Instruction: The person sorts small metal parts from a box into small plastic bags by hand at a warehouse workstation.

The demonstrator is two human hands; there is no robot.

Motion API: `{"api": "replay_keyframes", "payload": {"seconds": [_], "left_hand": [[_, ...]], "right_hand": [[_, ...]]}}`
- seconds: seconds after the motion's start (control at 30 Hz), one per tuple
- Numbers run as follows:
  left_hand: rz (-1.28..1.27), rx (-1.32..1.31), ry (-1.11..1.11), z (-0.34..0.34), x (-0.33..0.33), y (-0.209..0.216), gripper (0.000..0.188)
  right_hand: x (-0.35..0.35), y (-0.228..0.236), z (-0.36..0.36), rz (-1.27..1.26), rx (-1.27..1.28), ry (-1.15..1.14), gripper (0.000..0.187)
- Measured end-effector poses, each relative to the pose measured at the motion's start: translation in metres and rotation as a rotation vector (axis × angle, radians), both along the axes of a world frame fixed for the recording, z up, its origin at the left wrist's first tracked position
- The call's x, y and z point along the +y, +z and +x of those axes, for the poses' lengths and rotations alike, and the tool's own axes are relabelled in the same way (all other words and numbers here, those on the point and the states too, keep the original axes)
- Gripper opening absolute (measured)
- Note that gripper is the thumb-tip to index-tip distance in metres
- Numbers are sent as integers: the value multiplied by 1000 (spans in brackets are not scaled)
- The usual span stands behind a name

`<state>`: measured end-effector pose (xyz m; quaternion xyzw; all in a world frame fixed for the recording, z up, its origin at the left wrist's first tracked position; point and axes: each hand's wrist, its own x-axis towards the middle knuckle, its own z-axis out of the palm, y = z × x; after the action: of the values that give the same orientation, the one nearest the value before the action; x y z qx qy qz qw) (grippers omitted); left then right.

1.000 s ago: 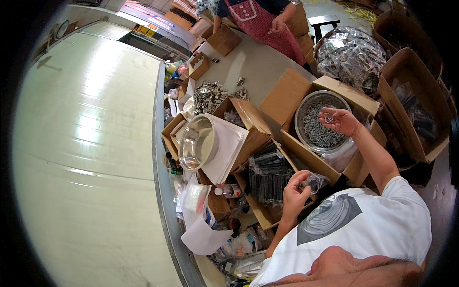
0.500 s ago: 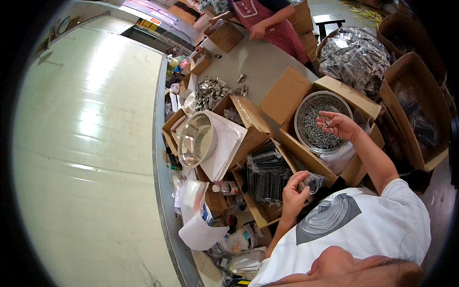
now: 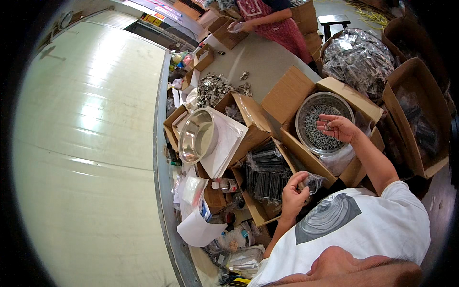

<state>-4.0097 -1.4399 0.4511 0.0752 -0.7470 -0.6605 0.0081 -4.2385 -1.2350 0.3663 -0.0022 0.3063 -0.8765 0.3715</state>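
My left hand (image 3: 292, 197) is closed on a small clear plastic bag (image 3: 313, 182), beside a cardboard box (image 3: 261, 216) of black parts in clear wrapping (image 3: 266, 176). Over a round steel bowl (image 3: 351, 106) my right hand (image 3: 340, 128) is held palm up, fingers stretched and slightly curled. A few small metal screws (image 3: 326, 126) lie on those fingers. Many more grey screws (image 3: 315, 114) fill the bowl, which sits in an open cardboard box (image 3: 306, 152).
An emptier steel bowl (image 3: 185, 138) rests tilted on white sheets (image 3: 229, 143). Loose metal parts (image 3: 215, 90) are heaped on the table (image 3: 263, 52). A co-worker in a red apron (image 3: 272, 26) stands across it. To the right are a big sack of wrapped parts (image 3: 356, 60) and open boxes (image 3: 416, 115).
My right hand stays over the bowl, its fingers shifted a little. My left hand keeps the bag. The co-worker's hands have come together around something clear. The whole view has shifted slightly.
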Motion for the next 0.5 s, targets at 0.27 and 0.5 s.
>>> {"api": "replay_keyframes", "payload": {"seconds": [0.27,0.5], "left_hand": [[-5,-6,-7,-2,2,-1,41],[-52,-26,-22,-7,1,-1,42]], "right_hand": [[0,6,3,198,-13,-26,45],[-14,13,22,49,-60,43,27]]}}
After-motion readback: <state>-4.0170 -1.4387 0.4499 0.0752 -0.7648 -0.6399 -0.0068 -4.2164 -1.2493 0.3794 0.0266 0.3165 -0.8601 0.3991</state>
